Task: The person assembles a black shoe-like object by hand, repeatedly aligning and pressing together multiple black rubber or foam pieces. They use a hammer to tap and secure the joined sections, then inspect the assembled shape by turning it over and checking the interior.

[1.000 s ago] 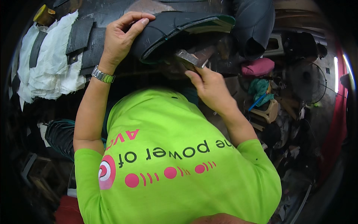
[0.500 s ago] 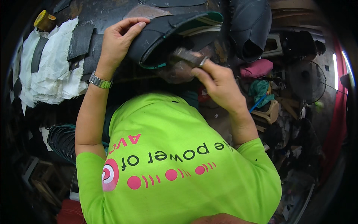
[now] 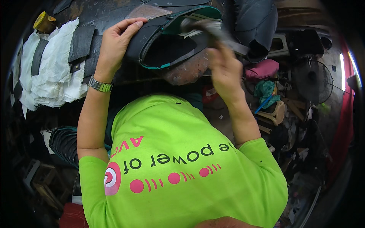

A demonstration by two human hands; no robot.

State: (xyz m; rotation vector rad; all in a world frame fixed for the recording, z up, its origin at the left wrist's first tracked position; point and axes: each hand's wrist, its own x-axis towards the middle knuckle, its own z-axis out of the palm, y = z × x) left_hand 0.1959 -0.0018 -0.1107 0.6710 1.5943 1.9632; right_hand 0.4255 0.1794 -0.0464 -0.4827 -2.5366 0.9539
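Note:
A black boot upper (image 3: 143, 37) with teal lining lies on its side on the bench, its opening toward me. My left hand (image 3: 116, 41) pinches its upper left edge between thumb and fingers. A hammer (image 3: 207, 28), smeared by motion, is in my right hand (image 3: 226, 74), its head in front of the upper's right part. Whether the head touches the upper I cannot tell. Under the upper, a worn reddish-brown slab (image 3: 190, 70) sticks out toward me. Pale strips (image 3: 192, 33) show inside the right end of the opening.
Another black boot upper (image 3: 256, 28) stands just right of my right hand. White cloth pieces (image 3: 57, 68) with dark strips lie at the left, near a yellow tub (image 3: 45, 22). A pink bundle (image 3: 262, 69), a fan (image 3: 313, 81) and clutter are to the right.
My right hand has swung the hammer up and away, to the right. The boot upper has tipped and shifted slightly left, showing more of its inside. My left hand moved slightly left with it.

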